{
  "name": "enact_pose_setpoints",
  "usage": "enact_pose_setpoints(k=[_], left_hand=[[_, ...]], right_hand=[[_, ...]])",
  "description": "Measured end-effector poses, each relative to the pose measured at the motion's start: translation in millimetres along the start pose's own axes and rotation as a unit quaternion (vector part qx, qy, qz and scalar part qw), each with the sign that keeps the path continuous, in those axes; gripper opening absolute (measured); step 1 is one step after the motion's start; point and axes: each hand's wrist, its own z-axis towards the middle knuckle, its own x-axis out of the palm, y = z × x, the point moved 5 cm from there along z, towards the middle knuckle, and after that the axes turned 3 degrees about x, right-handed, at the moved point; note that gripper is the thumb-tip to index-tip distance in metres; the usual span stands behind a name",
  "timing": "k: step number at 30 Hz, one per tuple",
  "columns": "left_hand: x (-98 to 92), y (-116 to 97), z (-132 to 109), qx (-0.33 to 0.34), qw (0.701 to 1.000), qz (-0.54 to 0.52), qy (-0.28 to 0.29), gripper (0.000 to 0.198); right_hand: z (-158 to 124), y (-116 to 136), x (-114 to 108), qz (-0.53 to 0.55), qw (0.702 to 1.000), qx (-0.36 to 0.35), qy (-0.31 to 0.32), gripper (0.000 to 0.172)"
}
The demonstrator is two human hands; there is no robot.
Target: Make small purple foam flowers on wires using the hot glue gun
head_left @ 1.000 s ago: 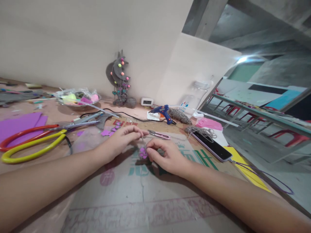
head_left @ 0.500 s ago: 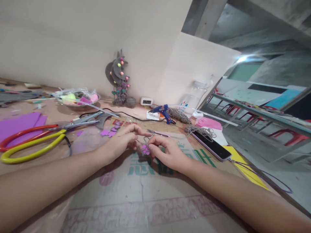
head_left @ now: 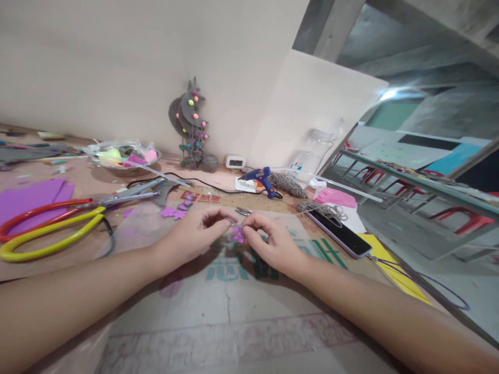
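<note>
Scissors point(head_left: 58, 228) left of hands, phone point(head_left: 342, 235) right, glue gun point(head_left: 260, 179) behind

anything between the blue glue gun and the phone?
Yes, in the head view: gray twine bundles lie between the blue glue gun and phone.

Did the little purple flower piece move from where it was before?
Yes. The purple flower piece sits a bit higher and further right, closer to the phone, pinched between the left hand and right hand.
</note>
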Motion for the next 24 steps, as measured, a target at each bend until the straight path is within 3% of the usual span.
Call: enact_pose_setpoints(k=[5,12,18,24], left_hand=[[-3.1,-4.6,-5.5,0.016,0.999,-0.004,-0.051,0.020],[3.6,-6.2,-4.9,0.023,0.997,0.070,0.009,0.026],[1.9,-4.3,-3.8,0.031,0.995,0.093,-0.015,0.026],[4.6,-8.2,-6.2,0.031,0.993,0.116,0.010,0.023]], right_hand=[[2.0,-6.6,-1.6,-0.025,0.999,0.027,-0.030,0.014],[2.3,-10.4,-3.5,-0.041,0.997,0.033,-0.055,0.015],[2.5,-10.3,-3.5,-0.053,0.997,0.030,-0.058,0.016],[2.2,-12.5,-3.5,-0.064,0.995,0.038,-0.064,0.016]])
